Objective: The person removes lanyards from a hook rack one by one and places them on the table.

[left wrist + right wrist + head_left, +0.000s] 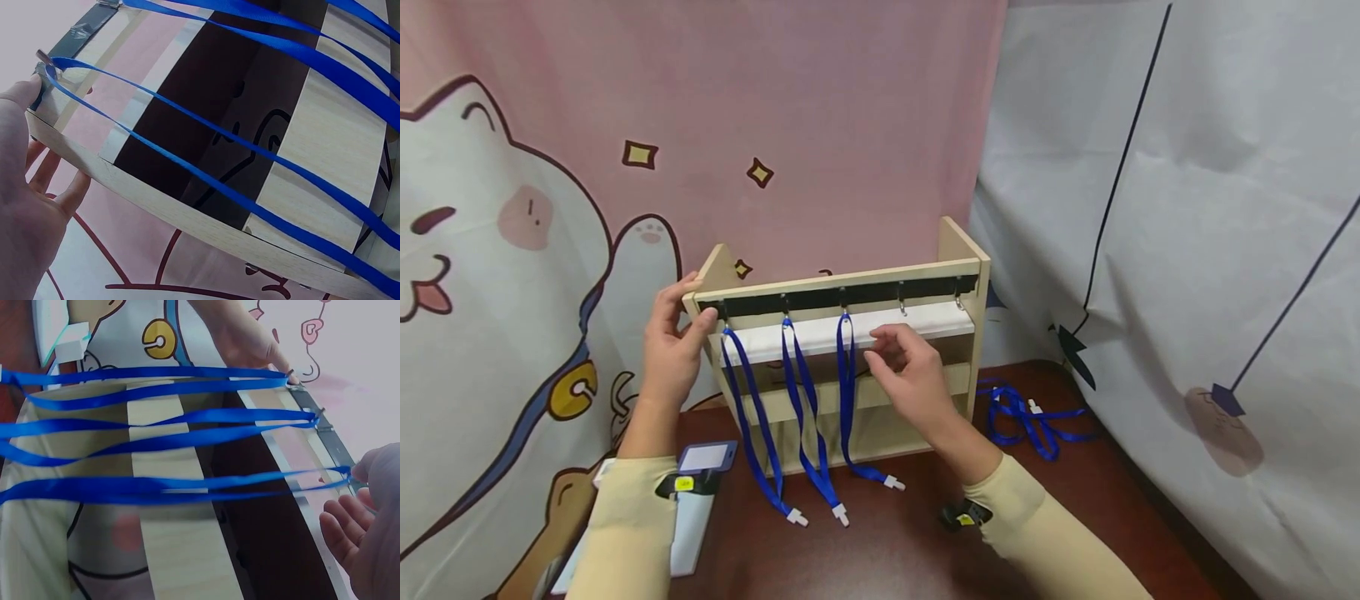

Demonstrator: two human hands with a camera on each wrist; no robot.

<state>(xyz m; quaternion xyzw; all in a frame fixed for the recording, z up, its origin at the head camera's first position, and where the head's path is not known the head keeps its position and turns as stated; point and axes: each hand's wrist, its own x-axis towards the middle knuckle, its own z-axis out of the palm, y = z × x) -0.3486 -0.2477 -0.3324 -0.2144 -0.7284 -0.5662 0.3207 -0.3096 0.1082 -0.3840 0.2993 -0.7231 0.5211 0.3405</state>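
A wooden rack [859,398] stands on the table, with a black strip of metal hooks along its top front. Three blue lanyards with white clips hang from it: a left lanyard [752,392], a middle lanyard [808,400] and a third lanyard [846,400]. The left hand [673,342] grips the rack's upper left corner, thumb on the front and fingers behind the side panel [181,212]. Just right of the third lanyard is the right hand [906,371], its fingers loosely bent and holding nothing. In the right wrist view, the right hand's thumb [365,470] overlaps that lanyard's top loop.
More blue lanyards [1026,417] lie in a tangle on the table right of the rack. On the left, a blue-framed badge holder [707,457] and a white item [691,533] lie partly behind the left forearm. Two bare hooks [902,307] show at the strip's right end.
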